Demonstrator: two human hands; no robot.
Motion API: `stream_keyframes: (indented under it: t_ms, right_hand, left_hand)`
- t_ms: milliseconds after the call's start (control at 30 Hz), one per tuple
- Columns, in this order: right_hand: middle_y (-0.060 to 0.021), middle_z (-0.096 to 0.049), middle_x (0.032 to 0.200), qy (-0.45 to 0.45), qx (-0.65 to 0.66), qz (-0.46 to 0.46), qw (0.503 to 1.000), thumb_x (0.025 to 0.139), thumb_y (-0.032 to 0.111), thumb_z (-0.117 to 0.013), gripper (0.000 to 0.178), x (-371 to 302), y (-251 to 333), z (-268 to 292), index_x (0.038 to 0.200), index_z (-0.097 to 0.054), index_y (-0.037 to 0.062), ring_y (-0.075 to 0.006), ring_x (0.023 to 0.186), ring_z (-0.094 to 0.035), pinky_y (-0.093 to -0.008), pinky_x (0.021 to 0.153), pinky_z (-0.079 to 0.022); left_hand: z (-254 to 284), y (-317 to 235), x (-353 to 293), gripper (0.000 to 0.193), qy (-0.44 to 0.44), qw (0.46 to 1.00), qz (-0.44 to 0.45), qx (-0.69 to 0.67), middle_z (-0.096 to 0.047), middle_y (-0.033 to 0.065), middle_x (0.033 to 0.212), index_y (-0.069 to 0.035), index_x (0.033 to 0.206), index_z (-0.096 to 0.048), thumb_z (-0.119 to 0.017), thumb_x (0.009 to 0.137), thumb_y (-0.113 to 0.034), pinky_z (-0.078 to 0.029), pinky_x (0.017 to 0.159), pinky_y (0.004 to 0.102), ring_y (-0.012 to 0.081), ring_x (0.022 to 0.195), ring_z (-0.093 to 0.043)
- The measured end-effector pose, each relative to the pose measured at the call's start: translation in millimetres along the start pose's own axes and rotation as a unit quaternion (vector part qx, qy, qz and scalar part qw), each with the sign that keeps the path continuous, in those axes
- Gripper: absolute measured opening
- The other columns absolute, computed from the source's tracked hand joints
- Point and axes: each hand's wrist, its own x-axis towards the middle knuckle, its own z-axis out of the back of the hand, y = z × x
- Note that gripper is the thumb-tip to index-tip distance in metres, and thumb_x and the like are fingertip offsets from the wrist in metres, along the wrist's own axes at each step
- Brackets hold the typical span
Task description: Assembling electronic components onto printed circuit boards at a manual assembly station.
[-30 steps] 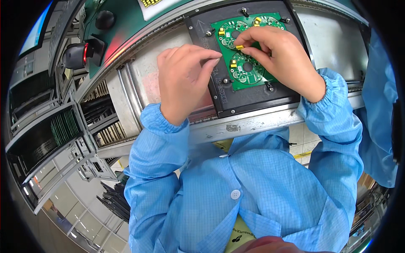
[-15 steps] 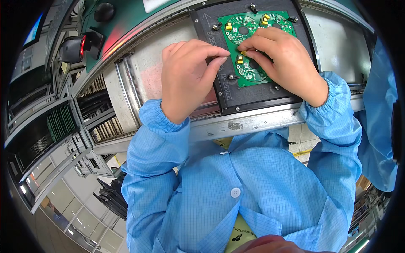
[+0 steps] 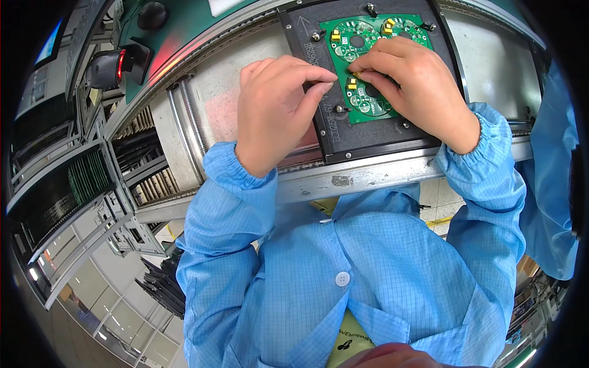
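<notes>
A green circuit board (image 3: 343,58) with round sections lies in a black carrier frame (image 3: 322,110), held at its edges by small clips. My right hand (image 3: 417,83) is over the board, thumb and forefinger pinched on a small yellow component (image 3: 358,74) at the board's surface. Other yellow parts (image 3: 351,83) sit on the board close to those fingertips. My left hand (image 3: 273,107) hovers beside the carrier's left edge. Its thumb and forefinger come together near the board's edge; whatever is between them, if anything, is too small to make out. The right hand covers part of the board.
The carrier rests across a metal conveyor rail (image 3: 362,172). A black scanner with a red light (image 3: 110,69) stands on the green bench at the upper left. Racks (image 3: 86,178) are on the left; another person's blue sleeve (image 3: 552,184) is at the right.
The carrier with the board has shifted very slightly to the right and upward in the picture. Both hands keep nearly the same pose.
</notes>
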Motion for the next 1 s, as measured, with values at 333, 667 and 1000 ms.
stream_keyframes:
  t_ms: [333,667,1000]
  right_hand:
    - [-0.0110,-0.070,0.090,-0.001,-0.026,0.008,1.000,0.085,0.009,-0.077,0.014,-1.4,0.6,0.9,0.098,-0.076,0.0061,-0.0327,0.085,-0.067,-0.0424,0.073,-0.055]
    - [-0.0067,-0.069,0.125,-0.050,0.376,-0.186,0.906,0.103,0.005,-0.061,0.031,9.1,-26.3,21.4,0.134,-0.063,0.0000,-0.0124,0.114,-0.066,-0.0235,0.091,-0.052]
    - [-0.0021,-0.075,0.108,0.064,0.342,-0.257,0.902,0.103,0.016,-0.067,0.034,49.5,-47.6,14.6,0.133,-0.066,0.0010,-0.0083,0.097,-0.069,-0.0208,0.082,-0.054]
  left_hand:
    - [-2.8,0.6,-0.1,0.012,-0.002,1.000,-0.001,-0.012,-0.070,0.0005,0.087,-0.015,0.093,-0.077,-0.080,0.082,-0.011,-0.042,0.087,0.0364,0.0228,0.086,-0.065]
    - [-2.3,2.0,-0.7,0.012,0.004,0.999,0.007,-0.032,-0.070,-0.0004,0.087,-0.015,0.094,-0.077,-0.079,0.083,-0.010,-0.041,0.088,0.0363,0.0221,0.087,-0.065]
    - [-1.9,8.2,2.5,0.009,0.012,0.996,0.025,-0.087,-0.071,0.0009,0.086,-0.014,0.094,-0.077,-0.078,0.085,-0.011,-0.043,0.086,0.0374,0.0224,0.085,-0.066]
